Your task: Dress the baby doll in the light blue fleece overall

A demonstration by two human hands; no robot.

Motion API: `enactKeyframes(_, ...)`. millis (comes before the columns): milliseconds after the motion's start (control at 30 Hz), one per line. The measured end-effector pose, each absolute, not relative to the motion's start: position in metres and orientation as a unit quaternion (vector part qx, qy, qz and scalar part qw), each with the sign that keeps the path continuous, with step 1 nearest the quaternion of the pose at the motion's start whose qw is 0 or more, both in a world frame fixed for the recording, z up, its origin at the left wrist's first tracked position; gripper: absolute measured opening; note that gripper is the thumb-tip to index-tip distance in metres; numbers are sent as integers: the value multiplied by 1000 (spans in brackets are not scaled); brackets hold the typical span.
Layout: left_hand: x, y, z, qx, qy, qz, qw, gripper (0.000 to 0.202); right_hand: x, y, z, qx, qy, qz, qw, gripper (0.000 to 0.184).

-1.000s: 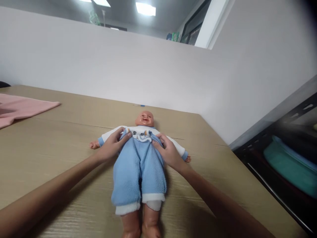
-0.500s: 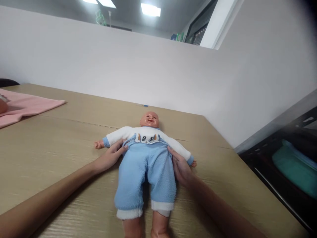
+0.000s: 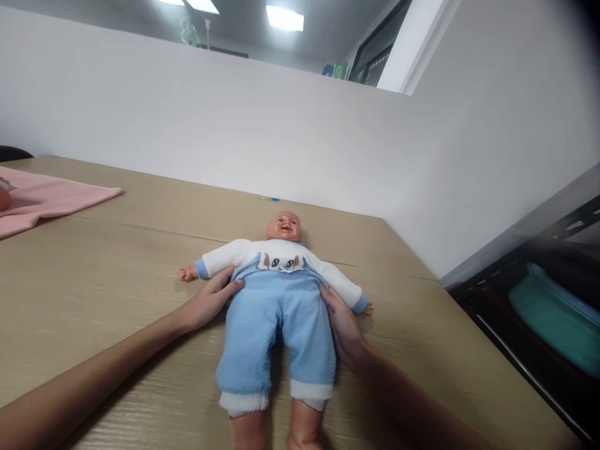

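Note:
A baby doll (image 3: 284,226) lies on its back, arms spread and legs toward me. It wears a white top (image 3: 233,252) with blue cuffs and blue fleece pants (image 3: 255,319) with white hems; an embroidered face (image 3: 282,262) shows at the belly. At the doll's waist on the left, my left hand (image 3: 214,298) is closed on the pants' side, thumb on top and fingers partly hidden. Opposite it, my right hand (image 3: 345,325) grips the other side of the waist, its fingers mostly hidden behind the fabric.
The doll rests on a wooden table (image 3: 154,269) against a white partition wall (image 3: 210,125). A pink cloth (image 3: 65,192) lies at the left. Near the wall is a small blue-tipped item (image 3: 274,199). Beyond the right edge stands a black rack with a green thing (image 3: 553,319).
The upper edge of the pants has shifted slightly at the right, and my right hand has moved a little down and right. My left hand stays nearly in place.

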State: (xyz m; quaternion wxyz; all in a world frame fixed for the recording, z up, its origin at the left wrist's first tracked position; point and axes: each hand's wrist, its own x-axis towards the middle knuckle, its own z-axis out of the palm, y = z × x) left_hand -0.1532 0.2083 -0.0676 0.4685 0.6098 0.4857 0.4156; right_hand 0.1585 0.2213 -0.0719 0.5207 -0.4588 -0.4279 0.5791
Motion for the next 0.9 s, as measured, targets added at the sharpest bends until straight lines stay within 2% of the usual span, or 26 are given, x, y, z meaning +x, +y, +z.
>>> enactKeyframes(133, -153, 213, -78, 565, 504, 450, 474, 53, 157, 232, -64, -459, -433, 578, 517, 60)
enactKeyframes(267, -156, 219, -77, 577, 497, 450, 466, 48, 162, 240, -62, -463, -496, 532, 506, 48)
enactKeyframes(500, -164, 215, -62, 752, 486, 334, 296, 40, 180, 233, -61, -488, -657, 375, 435, 14)
enactKeyframes(600, -168, 214, -61, 769, 473, 302, 305, 40, 176, 225, -57, -499, -674, 334, 430, 18)
enactKeyframes(667, -167, 214, -64, 738, 474, 322, 357, 47, 169, 219, -54, -510, -633, 380, 442, 27)
enactKeyframes(767, -159, 213, -70, 657, 483, 399, 419, 51, 158, 211, -51, -502, -464, 561, 467, 39)
enactKeyframes(833, -151, 212, -73, 587, 484, 457, 462, 50, 152, 208, -51, -475, -376, 646, 464, 39)
enactKeyframes(900, -144, 210, -75, 517, 462, 497, 522, 54, 150, 208, -52, -445, -367, 664, 475, 37)
